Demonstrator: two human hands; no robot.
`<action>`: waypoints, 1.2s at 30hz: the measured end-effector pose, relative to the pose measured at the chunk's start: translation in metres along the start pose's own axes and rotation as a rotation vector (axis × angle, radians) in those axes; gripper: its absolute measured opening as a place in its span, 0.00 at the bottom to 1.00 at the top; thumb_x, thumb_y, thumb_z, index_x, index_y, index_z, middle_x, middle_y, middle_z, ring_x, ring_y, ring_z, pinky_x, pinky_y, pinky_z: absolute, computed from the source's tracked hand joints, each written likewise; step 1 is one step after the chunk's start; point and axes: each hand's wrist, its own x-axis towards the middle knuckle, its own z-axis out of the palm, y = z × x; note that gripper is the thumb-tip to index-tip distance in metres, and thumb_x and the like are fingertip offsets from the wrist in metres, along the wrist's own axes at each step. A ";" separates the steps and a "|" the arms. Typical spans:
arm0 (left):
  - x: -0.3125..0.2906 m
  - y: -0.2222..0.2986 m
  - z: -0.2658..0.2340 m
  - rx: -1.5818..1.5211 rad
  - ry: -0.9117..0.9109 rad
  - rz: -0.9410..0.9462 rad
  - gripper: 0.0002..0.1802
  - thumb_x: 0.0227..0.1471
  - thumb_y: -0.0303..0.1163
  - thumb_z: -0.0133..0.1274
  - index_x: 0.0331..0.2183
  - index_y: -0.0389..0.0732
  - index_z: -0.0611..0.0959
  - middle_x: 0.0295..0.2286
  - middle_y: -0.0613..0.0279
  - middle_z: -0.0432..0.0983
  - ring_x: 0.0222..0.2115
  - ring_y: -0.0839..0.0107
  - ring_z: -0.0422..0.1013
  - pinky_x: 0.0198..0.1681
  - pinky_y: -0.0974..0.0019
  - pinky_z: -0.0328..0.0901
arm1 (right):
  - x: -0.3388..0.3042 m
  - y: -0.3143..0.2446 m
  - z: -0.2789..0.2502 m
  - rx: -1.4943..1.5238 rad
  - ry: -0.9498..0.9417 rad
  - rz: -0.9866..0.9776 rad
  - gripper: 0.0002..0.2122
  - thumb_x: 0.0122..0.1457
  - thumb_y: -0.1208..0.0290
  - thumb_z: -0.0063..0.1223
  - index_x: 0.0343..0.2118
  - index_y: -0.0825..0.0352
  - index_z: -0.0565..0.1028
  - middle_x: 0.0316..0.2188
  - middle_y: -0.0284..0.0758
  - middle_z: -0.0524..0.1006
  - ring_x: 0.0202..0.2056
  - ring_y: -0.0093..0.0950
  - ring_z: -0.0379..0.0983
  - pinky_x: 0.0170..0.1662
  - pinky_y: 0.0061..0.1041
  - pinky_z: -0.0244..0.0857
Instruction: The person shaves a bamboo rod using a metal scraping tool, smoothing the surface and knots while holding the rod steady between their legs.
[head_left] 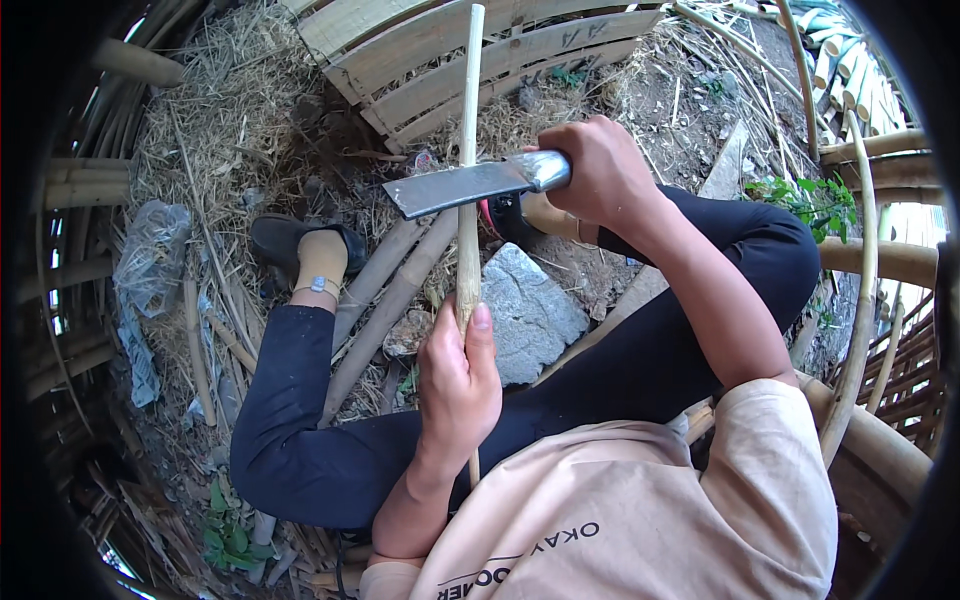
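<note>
A long pale stick (468,240), peeled-looking and slightly knobbly, stands nearly upright in the picture between my legs. My left hand (460,378) is closed around its lower part, thumb lying along the wood; the lower end runs down past my wrist toward my shirt. In my right hand (598,170) is the metal handle of a broad-bladed knife (460,188), its dark, square-ended blade pointing left. The blade lies across the stick well above my left hand and appears to touch it. My right fingers wrap the handle.
A grey rock (525,315) sits between my legs beside bamboo poles (395,280). Ahead stands a slatted wooden crate (500,70). Crumpled clear plastic (153,255) lies left on straw-strewn ground. Bamboo rails (890,260) stand at right, and cut bamboo pieces (850,75) are piled far right.
</note>
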 end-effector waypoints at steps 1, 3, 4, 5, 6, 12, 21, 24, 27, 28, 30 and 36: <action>-0.001 0.003 0.000 -0.013 -0.009 -0.008 0.17 0.70 0.43 0.41 0.34 0.39 0.72 0.17 0.74 0.61 0.16 0.87 0.56 0.17 0.77 0.53 | 0.001 0.005 0.003 0.004 0.051 0.002 0.08 0.42 0.71 0.61 0.28 0.62 0.83 0.23 0.44 0.80 0.28 0.45 0.80 0.36 0.42 0.74; -0.002 0.004 0.002 -0.014 -0.029 -0.016 0.17 0.70 0.43 0.41 0.34 0.39 0.72 0.17 0.74 0.61 0.16 0.86 0.57 0.18 0.77 0.53 | 0.005 0.021 0.008 -0.064 0.223 -0.025 0.09 0.41 0.72 0.61 0.29 0.62 0.84 0.23 0.43 0.80 0.29 0.44 0.80 0.37 0.41 0.74; -0.002 0.002 0.003 0.000 -0.036 -0.018 0.17 0.70 0.43 0.41 0.34 0.39 0.72 0.17 0.74 0.61 0.16 0.86 0.57 0.18 0.77 0.53 | 0.012 0.024 -0.002 -0.044 0.131 0.005 0.09 0.41 0.71 0.61 0.29 0.62 0.84 0.23 0.44 0.80 0.29 0.45 0.80 0.37 0.42 0.74; -0.002 0.001 0.003 0.013 -0.042 -0.020 0.17 0.70 0.43 0.41 0.34 0.39 0.72 0.17 0.74 0.61 0.16 0.86 0.57 0.18 0.77 0.53 | 0.013 0.024 -0.005 -0.079 0.114 0.019 0.09 0.41 0.72 0.60 0.29 0.62 0.84 0.23 0.44 0.80 0.29 0.45 0.79 0.37 0.42 0.74; -0.001 0.001 0.001 0.026 -0.039 -0.015 0.18 0.70 0.43 0.41 0.34 0.39 0.72 0.17 0.74 0.61 0.16 0.86 0.57 0.18 0.76 0.53 | 0.013 0.023 -0.006 -0.115 0.097 0.033 0.09 0.41 0.72 0.60 0.29 0.62 0.84 0.23 0.44 0.80 0.29 0.45 0.79 0.37 0.42 0.74; -0.001 0.002 0.002 0.030 -0.032 -0.042 0.18 0.70 0.42 0.43 0.34 0.37 0.73 0.16 0.69 0.62 0.16 0.80 0.58 0.19 0.70 0.55 | 0.015 0.027 -0.003 -0.086 0.089 0.049 0.10 0.43 0.71 0.60 0.31 0.61 0.84 0.24 0.46 0.80 0.31 0.46 0.80 0.39 0.41 0.75; 0.003 0.005 0.003 -0.047 -0.023 0.019 0.19 0.69 0.41 0.44 0.33 0.35 0.74 0.15 0.58 0.65 0.14 0.69 0.63 0.20 0.60 0.58 | 0.032 0.068 -0.031 0.005 0.215 0.359 0.14 0.57 0.57 0.61 0.32 0.65 0.84 0.24 0.48 0.81 0.29 0.47 0.80 0.36 0.41 0.73; 0.008 0.000 0.000 -0.039 -0.025 -0.007 0.18 0.69 0.41 0.44 0.33 0.35 0.74 0.15 0.60 0.66 0.15 0.70 0.63 0.20 0.61 0.58 | 0.018 0.043 -0.028 0.102 0.171 0.309 0.14 0.57 0.58 0.63 0.32 0.68 0.84 0.23 0.47 0.80 0.27 0.46 0.80 0.35 0.38 0.73; 0.009 0.001 -0.002 -0.156 -0.019 -0.061 0.18 0.69 0.41 0.44 0.32 0.37 0.73 0.15 0.68 0.64 0.14 0.76 0.60 0.19 0.66 0.56 | 0.013 0.031 -0.013 0.161 0.223 0.090 0.15 0.61 0.59 0.62 0.36 0.69 0.84 0.18 0.44 0.77 0.18 0.32 0.72 0.28 0.33 0.68; 0.008 0.002 -0.002 -0.213 -0.060 -0.086 0.18 0.69 0.41 0.43 0.31 0.38 0.73 0.16 0.70 0.62 0.15 0.79 0.59 0.19 0.68 0.55 | 0.013 0.026 -0.012 0.178 0.200 0.061 0.14 0.60 0.61 0.62 0.36 0.69 0.84 0.19 0.45 0.78 0.19 0.34 0.73 0.29 0.33 0.68; 0.008 0.003 -0.003 -0.327 -0.143 -0.135 0.18 0.70 0.42 0.43 0.31 0.40 0.72 0.16 0.75 0.60 0.15 0.84 0.56 0.18 0.73 0.53 | 0.012 0.016 -0.009 0.213 0.155 0.005 0.12 0.59 0.65 0.62 0.37 0.69 0.83 0.22 0.47 0.79 0.21 0.39 0.76 0.30 0.33 0.70; 0.001 0.004 0.006 -0.482 -0.248 -0.156 0.17 0.70 0.47 0.40 0.34 0.45 0.69 0.18 0.78 0.56 0.12 0.90 0.49 0.12 0.80 0.44 | 0.013 0.021 -0.016 -0.036 0.118 0.110 0.13 0.45 0.72 0.58 0.35 0.65 0.84 0.27 0.49 0.80 0.32 0.48 0.78 0.42 0.41 0.73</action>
